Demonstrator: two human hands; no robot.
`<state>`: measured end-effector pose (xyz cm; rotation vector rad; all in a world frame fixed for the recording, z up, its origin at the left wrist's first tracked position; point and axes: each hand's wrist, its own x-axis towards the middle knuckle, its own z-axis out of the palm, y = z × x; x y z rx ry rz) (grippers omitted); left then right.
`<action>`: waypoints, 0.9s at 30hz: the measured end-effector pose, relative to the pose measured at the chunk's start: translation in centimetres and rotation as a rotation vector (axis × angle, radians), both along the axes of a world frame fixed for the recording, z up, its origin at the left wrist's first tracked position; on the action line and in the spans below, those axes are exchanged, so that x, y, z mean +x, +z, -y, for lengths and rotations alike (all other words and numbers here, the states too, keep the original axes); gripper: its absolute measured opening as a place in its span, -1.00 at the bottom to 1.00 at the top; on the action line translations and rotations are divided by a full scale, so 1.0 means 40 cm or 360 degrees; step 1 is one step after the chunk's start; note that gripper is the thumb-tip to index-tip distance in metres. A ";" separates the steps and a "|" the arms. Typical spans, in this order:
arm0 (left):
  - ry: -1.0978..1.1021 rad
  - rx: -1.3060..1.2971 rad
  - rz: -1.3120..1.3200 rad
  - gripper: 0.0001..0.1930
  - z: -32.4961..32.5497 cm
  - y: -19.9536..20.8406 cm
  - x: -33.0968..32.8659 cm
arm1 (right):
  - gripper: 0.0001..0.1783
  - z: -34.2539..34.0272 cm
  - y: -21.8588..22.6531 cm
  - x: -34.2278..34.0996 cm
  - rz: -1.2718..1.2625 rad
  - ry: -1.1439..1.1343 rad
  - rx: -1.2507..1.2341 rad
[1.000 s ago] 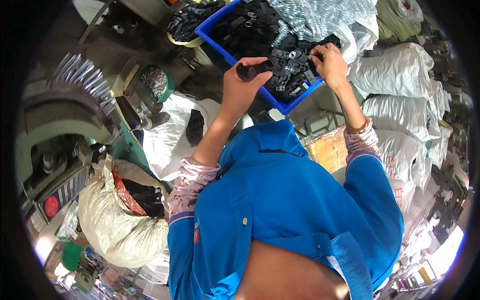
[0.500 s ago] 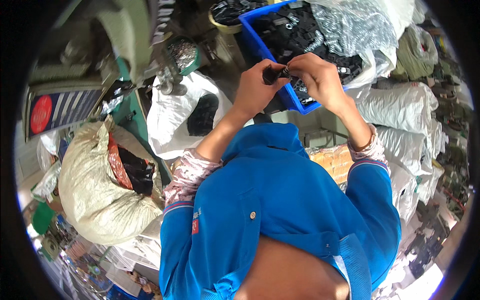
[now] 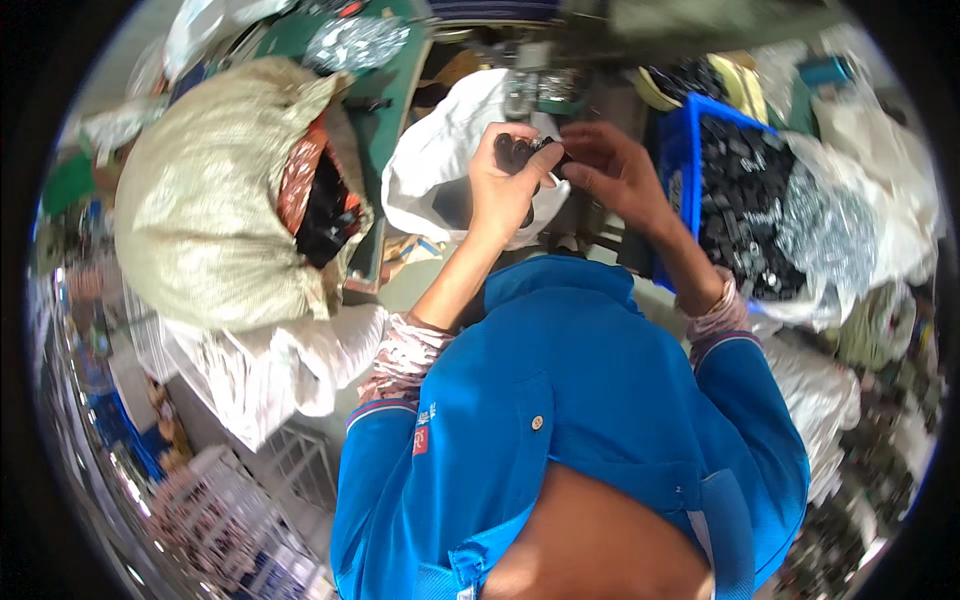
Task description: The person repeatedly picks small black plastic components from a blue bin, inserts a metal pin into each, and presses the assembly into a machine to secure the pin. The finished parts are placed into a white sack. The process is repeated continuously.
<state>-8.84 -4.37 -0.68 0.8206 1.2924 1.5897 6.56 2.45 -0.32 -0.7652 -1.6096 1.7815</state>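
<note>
Small dark round-ended pieces (image 3: 512, 150): bunched in the bare left hand (image 3: 495, 192), left of the blue rectangular plastic crate (image 3: 683, 165) and apart from it.
Left grip: thumb and fingers were closed around those pieces.
Bare right hand (image 3: 622, 180): nearer the crate, its fingertips close to the left thumb — blurred, so whether it grasped anything could not be told.
Shift from the crate: half a second earlier both hands met at its edge; now they were off to its left, the view swung too — so the handling went on away from the loose stock.
Crate load: loose black plastic parts (image 3: 735, 190), with a clear bag of silvery metal pieces (image 3: 825, 220) on the right.
Left of the crate: an open white plastic sack (image 3: 425, 170); farther left, a bulging beige woven sack (image 3: 215, 190).
</note>
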 end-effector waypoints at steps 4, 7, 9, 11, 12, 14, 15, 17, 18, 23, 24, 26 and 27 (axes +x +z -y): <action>0.0167 -0.0058 0.0125 -0.81 0.050 -0.024 -0.093 | -0.68 0.019 -0.042 -0.107 -0.0009 -0.0014 -0.0374; 0.0150 -0.0091 -0.0242 -0.83 0.098 -0.027 -0.153 | -0.70 -0.015 -0.052 -0.142 0.0063 0.0308 -0.0353; 0.0223 -0.0087 -0.0394 -0.84 0.109 -0.029 -0.172 | -0.69 -0.019 -0.051 -0.167 0.0073 0.0404 -0.0331; 0.0309 -0.0048 -0.0495 -0.85 0.114 -0.028 -0.184 | -0.69 -0.022 -0.050 -0.181 0.0000 0.0443 -0.0432; 0.0300 -0.0043 -0.0574 -0.85 0.115 -0.025 -0.187 | -0.69 -0.024 -0.049 -0.183 -0.0034 0.0451 -0.0482; 0.0267 -0.0031 -0.0732 -0.86 0.114 -0.018 -0.193 | -0.68 -0.035 -0.054 -0.184 -0.0048 0.0477 -0.0513; 0.0264 -0.0054 -0.0766 -0.88 0.112 -0.018 -0.194 | -0.68 -0.039 -0.056 -0.183 -0.0057 0.0489 -0.0529; 0.0248 -0.0095 -0.0834 -0.91 0.108 -0.020 -0.195 | -0.68 -0.042 -0.051 -0.180 -0.0043 0.0503 -0.0474; 0.0237 -0.0113 -0.0866 -0.93 0.103 -0.020 -0.192 | -0.67 -0.045 -0.048 -0.176 -0.0033 0.0504 -0.0445; 0.0155 -0.0088 -0.0465 -0.95 0.074 -0.008 -0.170 | -0.69 -0.049 -0.026 -0.151 0.0180 0.0436 0.0032; 0.0152 -0.0061 -0.0358 -0.95 0.069 -0.008 -0.166 | -0.69 -0.049 -0.020 -0.146 0.0219 0.0422 0.0119; 0.0080 -0.0105 -0.0211 -0.94 0.062 -0.023 -0.164 | -0.69 -0.058 -0.018 -0.138 0.0259 0.0379 0.0616; 0.0040 -0.0158 -0.0129 -0.94 0.061 -0.030 -0.165 | -0.70 -0.063 -0.016 -0.135 0.0282 0.0357 0.0866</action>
